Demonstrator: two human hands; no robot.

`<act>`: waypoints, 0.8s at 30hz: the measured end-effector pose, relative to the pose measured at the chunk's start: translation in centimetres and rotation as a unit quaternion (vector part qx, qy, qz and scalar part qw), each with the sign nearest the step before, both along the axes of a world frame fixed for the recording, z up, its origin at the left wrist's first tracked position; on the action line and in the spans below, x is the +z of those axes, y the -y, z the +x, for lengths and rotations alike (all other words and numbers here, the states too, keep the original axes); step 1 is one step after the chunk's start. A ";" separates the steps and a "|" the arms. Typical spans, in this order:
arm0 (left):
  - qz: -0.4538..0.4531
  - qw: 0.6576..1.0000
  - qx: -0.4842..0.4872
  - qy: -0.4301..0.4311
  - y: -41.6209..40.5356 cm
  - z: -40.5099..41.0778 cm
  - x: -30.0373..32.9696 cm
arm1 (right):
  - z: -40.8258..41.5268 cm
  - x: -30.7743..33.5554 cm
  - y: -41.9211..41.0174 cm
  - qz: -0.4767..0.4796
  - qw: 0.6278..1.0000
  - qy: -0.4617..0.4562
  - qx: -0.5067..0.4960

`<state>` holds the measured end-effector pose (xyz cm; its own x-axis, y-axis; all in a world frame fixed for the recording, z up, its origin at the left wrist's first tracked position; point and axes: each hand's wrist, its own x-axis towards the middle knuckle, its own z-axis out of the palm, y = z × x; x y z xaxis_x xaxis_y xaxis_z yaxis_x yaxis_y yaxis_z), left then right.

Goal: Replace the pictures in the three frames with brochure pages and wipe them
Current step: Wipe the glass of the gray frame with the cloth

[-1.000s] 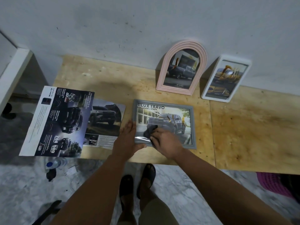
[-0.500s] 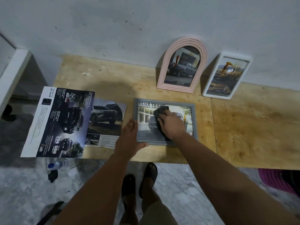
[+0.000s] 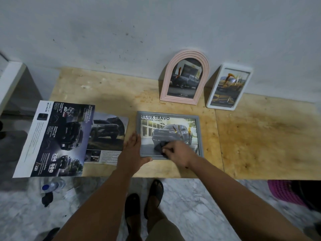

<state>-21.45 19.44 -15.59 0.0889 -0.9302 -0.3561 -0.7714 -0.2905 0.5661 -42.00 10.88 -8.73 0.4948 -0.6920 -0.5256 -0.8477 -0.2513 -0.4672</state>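
A grey frame (image 3: 169,135) lies flat on the table (image 3: 260,136), holding a pickup-truck page. Behind it, a pink arched frame (image 3: 185,77) and a white frame (image 3: 229,86) lean upright. Left of it lie brochure pages (image 3: 57,138).

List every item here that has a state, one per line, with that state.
grey frame: flat on the table, brochure page inside
pink arched frame: upright against the wall, filled
white frame: leaning on the wall, filled
dark cloth: bunched, pressed on the grey frame
right hand: gripping the cloth
left hand: flat, steadying the grey frame
brochure: open, flat
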 end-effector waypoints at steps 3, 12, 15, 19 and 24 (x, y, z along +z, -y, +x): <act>-0.011 1.000 0.003 0.001 0.0 0.0 -0.2 | 0.2 1.7 3.8 0.004 0.987 0.076 -0.142; -0.013 1.000 0.001 0.004 0.0 -0.1 -0.3 | 0.8 -3.5 5.0 -0.212 0.970 -0.110 0.041; -0.010 1.000 -0.001 0.004 0.0 -0.1 -0.4 | 0.7 -3.4 3.3 -0.220 0.969 -0.103 0.041; 0.004 1.000 0.006 -0.003 0.0 -0.1 -0.3 | -0.2 -3.1 0.8 -0.212 0.972 -0.087 0.052; -0.003 1.000 0.002 0.003 0.0 0.0 -0.2 | -1.2 -2.0 0.4 -0.114 0.993 0.003 0.031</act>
